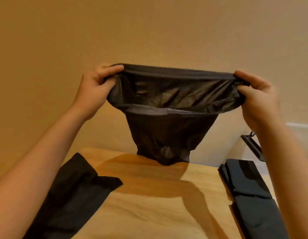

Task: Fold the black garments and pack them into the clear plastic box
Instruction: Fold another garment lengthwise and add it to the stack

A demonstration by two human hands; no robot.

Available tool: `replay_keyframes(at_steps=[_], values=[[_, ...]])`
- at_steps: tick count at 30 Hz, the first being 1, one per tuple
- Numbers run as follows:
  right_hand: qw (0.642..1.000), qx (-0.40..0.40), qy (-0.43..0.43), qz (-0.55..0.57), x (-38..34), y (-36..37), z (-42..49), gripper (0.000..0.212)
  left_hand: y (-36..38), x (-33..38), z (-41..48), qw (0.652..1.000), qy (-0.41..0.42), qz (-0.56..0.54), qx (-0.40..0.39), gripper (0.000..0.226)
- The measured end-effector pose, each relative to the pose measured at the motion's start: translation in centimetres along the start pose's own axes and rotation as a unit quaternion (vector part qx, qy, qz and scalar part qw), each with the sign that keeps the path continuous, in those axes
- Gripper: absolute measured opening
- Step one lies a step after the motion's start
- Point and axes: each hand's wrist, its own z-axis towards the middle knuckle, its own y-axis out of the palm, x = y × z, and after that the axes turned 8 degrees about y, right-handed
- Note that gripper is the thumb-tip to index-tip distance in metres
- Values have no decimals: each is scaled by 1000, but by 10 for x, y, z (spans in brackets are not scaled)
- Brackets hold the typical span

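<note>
Pinching the waistband's ends, the left hand (96, 88) at 9 o'clock and the right hand (256, 99) at 3 o'clock stretch a black garment (170, 128) between them. Its bottom tip hangs at 6 o'clock, by the far edge of the wooden table (149, 204).

Counts: two hands, left hand (93, 90) and right hand (258, 99). Black garments, four I think: one held-up garment (168, 125), one loose garment (72, 192) table-left, plus far folded garment (241, 176) and near folded garment (258, 218) table-right. One wooden table (149, 213). One dark clipped item (251, 145) — can't identify.
</note>
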Motion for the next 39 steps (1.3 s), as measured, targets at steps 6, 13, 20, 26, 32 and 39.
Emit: replay_keyframes(at_steps=[6, 13, 20, 26, 32, 39], values=[[972, -28, 134, -192, 98, -84, -155, 46, -12, -16, -224, 978, -160, 81, -111, 64], [898, -102, 140, -404, 153, -128, -236, 51, -26, -45, -343, 942, -181, 213, -185, 61], [892, -92, 80, -436, 161, -137, -265, 56, -35, -33, -356, 955, -162, 182, -167, 12], [828, -192, 31, -526, 165, -156, -287, 73, -53, -28, -358, 935, -170, 172, -258, 27], [828, -190, 33, -526, 159, -156, -300, 48, -71, -32, -362, 915, -159, 183, -322, 30], [829, -191, 55, -523, 163, -158, -298, 50, -70, -30, -365, 919, -151, 184, -314, 34]])
